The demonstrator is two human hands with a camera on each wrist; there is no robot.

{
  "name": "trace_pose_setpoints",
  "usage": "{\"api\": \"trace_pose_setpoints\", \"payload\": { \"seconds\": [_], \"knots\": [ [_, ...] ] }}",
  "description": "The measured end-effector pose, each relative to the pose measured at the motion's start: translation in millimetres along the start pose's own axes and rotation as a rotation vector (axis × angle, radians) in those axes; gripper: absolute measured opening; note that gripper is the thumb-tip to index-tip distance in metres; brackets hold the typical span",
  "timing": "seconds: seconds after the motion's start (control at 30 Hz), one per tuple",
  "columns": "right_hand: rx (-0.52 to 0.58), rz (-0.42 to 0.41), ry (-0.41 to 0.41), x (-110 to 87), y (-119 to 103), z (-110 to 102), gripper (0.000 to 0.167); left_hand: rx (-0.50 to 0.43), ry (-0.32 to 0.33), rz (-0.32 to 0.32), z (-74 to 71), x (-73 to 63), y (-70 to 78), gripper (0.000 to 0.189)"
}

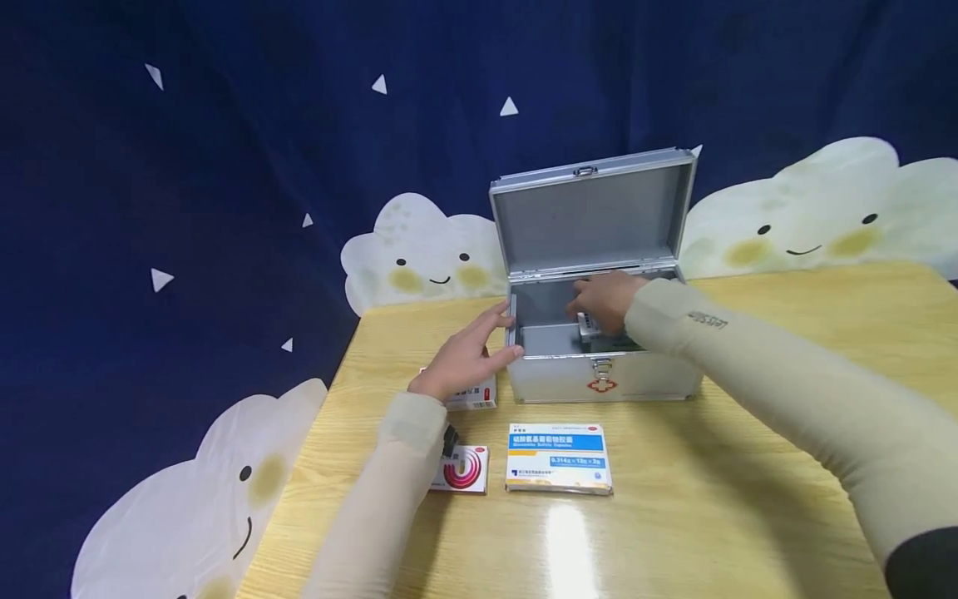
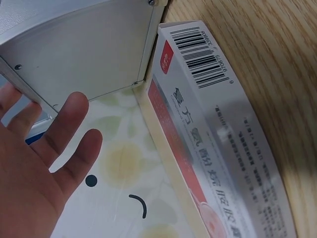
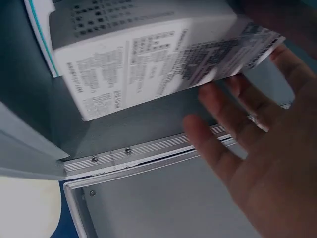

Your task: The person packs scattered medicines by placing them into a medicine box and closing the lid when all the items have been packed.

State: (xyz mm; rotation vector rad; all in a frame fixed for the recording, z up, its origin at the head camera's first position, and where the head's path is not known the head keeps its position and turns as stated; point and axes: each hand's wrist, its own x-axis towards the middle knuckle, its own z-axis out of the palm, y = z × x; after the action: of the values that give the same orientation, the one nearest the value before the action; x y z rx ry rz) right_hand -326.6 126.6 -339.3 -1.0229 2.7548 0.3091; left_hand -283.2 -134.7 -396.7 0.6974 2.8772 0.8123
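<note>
A silver metal first-aid case (image 1: 554, 381) with a red cross stands on the table, its lid (image 1: 591, 220) raised. My right hand (image 1: 608, 301) reaches inside and holds a white medicine box (image 3: 133, 74) printed with small text. In the right wrist view the fingers lie along one side of that box; the thumb is in shadow at the top. My left hand (image 1: 470, 353) is at the case's left wall, fingers spread and fingertips right at the rim. Beneath this hand, a white and red medicine box (image 2: 198, 124) with a barcode lies beside the case.
In front of the case lies a blue and white capsule box (image 1: 559, 459). Left of it, a box with red rings (image 1: 466, 469) is partly covered by the left sleeve. Another white box with a teal edge (image 3: 43, 34) stands inside the case. Behind the table hangs a dark blue curtain (image 1: 299, 100).
</note>
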Motion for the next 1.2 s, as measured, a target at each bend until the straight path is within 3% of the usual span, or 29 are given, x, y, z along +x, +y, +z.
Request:
{"api": "trace_pose_setpoints", "payload": {
  "seconds": [0.17, 0.5, 0.77, 1.2],
  "knots": [
    [-0.027, 0.047, 0.007, -7.6, -1, -4, 0.048, -0.014, 0.005, 0.031, 3.6, 5.3, 5.0, 0.065],
    [-0.016, 0.050, -0.017, -3.4, -9, -8, 0.050, -0.023, 0.012, -0.005, 3.8, -0.5, 0.3, 0.065],
    [-0.121, 0.054, -0.044, -3.6, -11, -4, 0.039, -0.010, 0.003, -0.003, 1.9, -2.0, -2.3, 0.067],
    [-0.089, 0.056, -0.026, -3.7, -7, -3, 0.040, -0.020, 0.010, -0.014, 2.0, -2.6, -1.7, 0.066]
  ]
}}
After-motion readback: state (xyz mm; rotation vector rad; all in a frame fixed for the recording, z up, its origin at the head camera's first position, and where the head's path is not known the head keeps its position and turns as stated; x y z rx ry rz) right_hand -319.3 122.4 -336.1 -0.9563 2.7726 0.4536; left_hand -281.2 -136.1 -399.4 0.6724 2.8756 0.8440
